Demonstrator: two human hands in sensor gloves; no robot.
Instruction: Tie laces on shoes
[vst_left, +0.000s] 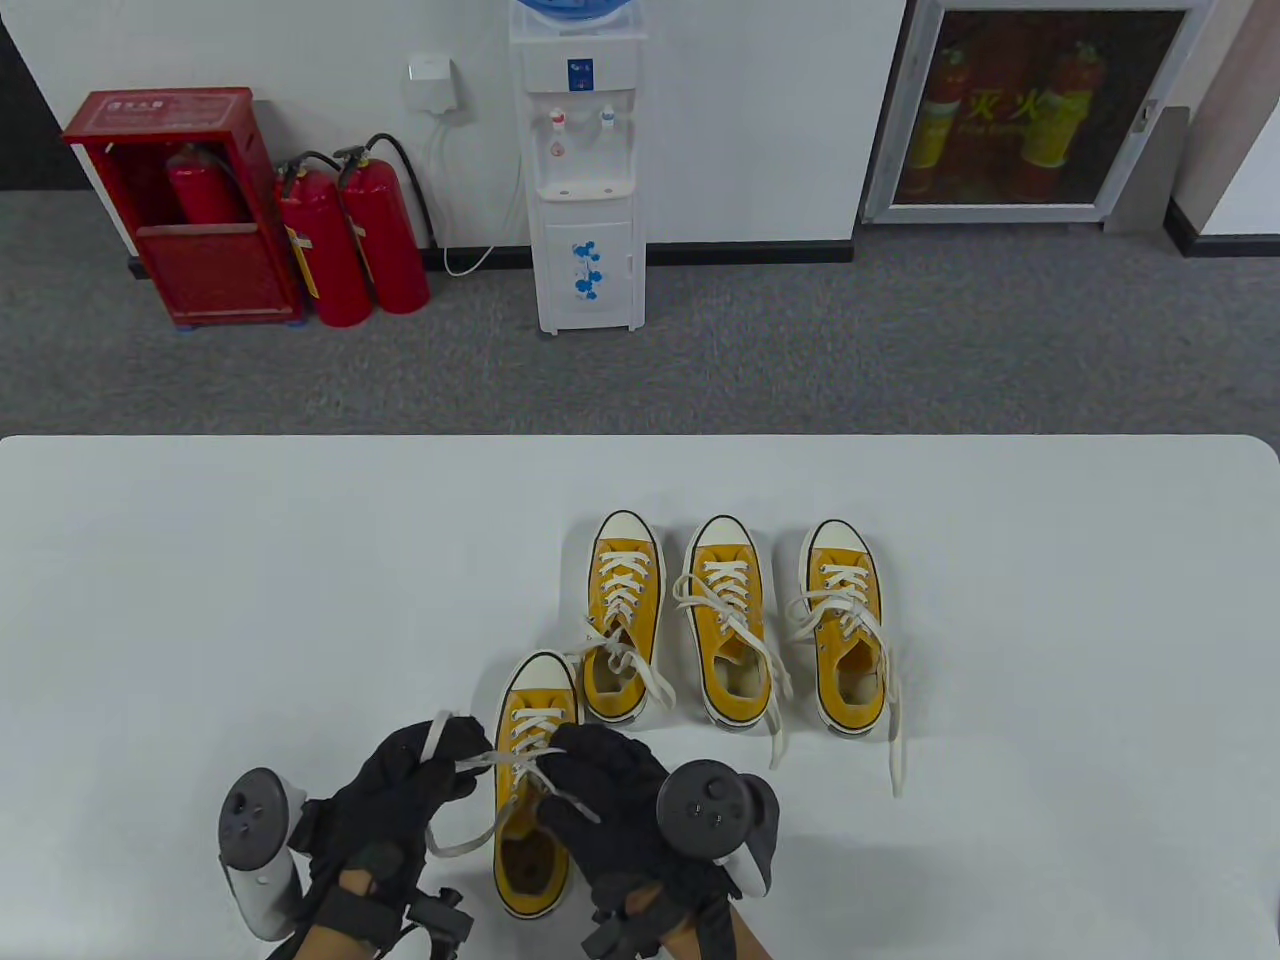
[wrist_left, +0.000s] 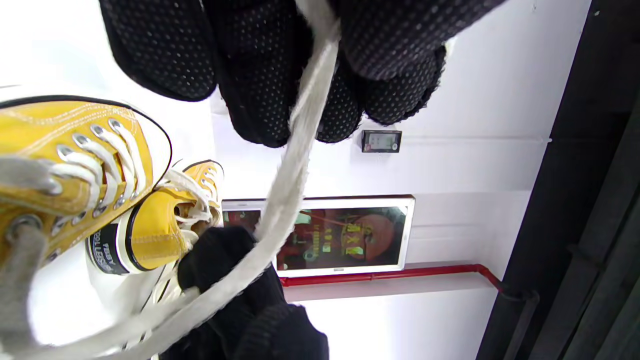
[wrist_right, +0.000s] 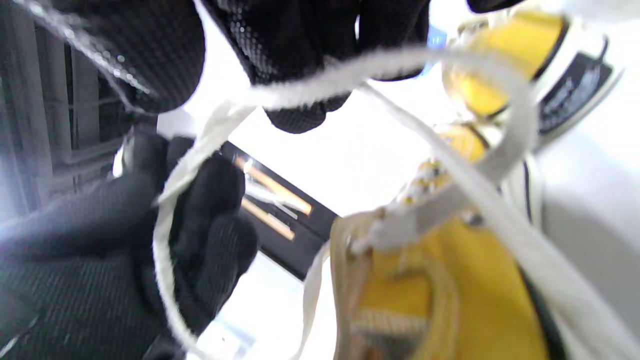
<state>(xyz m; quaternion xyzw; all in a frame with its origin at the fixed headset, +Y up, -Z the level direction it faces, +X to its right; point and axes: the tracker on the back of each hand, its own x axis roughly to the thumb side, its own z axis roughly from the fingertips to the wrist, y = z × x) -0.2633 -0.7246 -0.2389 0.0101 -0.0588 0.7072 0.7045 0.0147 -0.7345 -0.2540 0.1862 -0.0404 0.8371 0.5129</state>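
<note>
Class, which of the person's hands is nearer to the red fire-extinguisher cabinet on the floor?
Left. The left hand sits on the side of the red fire-extinguisher cabinet; the right hand lies farther right.

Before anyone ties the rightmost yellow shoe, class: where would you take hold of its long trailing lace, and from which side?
Probably pinch the trailing lace near its free tip, coming from the person's side: it lies straight on bare table beside the rightmost shoe, clear of everything.

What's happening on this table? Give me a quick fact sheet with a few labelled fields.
Shoes: four yellow sneakers on the white table
Being worked on: nearest sneaker, apart from the other three
Left hand: fingers grip one white lace
Right hand: over the same sneaker, fingers on its other lace end
Back row: three sneakers side by side, laces loose
</note>
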